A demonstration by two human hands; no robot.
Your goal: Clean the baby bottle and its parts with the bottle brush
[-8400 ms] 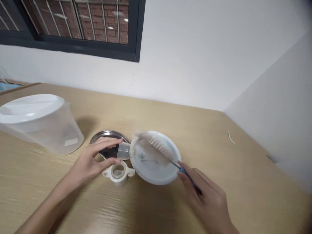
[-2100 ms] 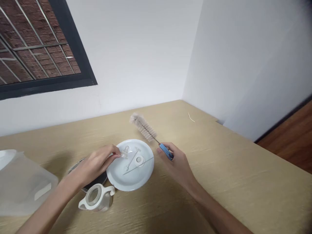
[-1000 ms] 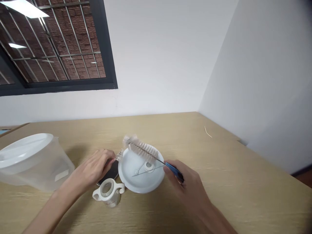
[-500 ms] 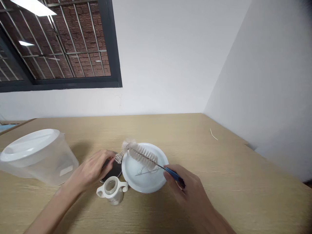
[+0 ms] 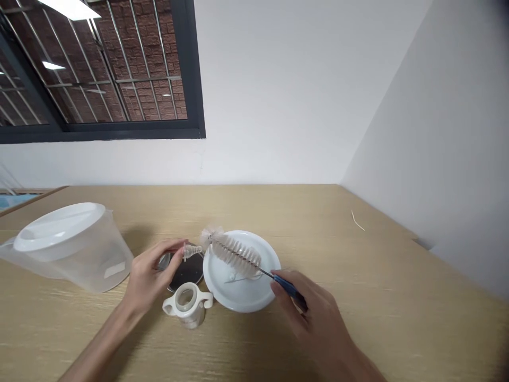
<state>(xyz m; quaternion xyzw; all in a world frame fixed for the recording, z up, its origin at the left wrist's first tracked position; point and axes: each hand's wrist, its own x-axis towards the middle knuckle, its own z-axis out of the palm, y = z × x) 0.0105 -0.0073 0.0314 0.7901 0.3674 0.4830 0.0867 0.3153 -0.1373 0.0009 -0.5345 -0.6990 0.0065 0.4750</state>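
Note:
My left hand (image 5: 153,273) pinches a small clear ribbed part (image 5: 192,250), perhaps a teat, just left of a white plate (image 5: 254,294). My right hand (image 5: 314,323) grips the blue handle of a bottle brush (image 5: 234,253). The white bristles lie over the plate, and the tuft at the tip nearly touches the clear part. A thin wire brush and a small white ring lie on the plate, partly hidden by the bristles. A white two-handled collar (image 5: 186,302) stands in front of my left hand.
A dark metal dish (image 5: 186,271) lies under my left fingers. At the left, a clear plastic jug (image 5: 75,249) with a white lid rests tilted on the wooden table (image 5: 377,297). White walls meet behind the table's right corner, and a barred window is upper left.
Over the last second, the brush tip has swung over the plate toward the clear part. My left hand lifted that part slightly, off the plate's edge.

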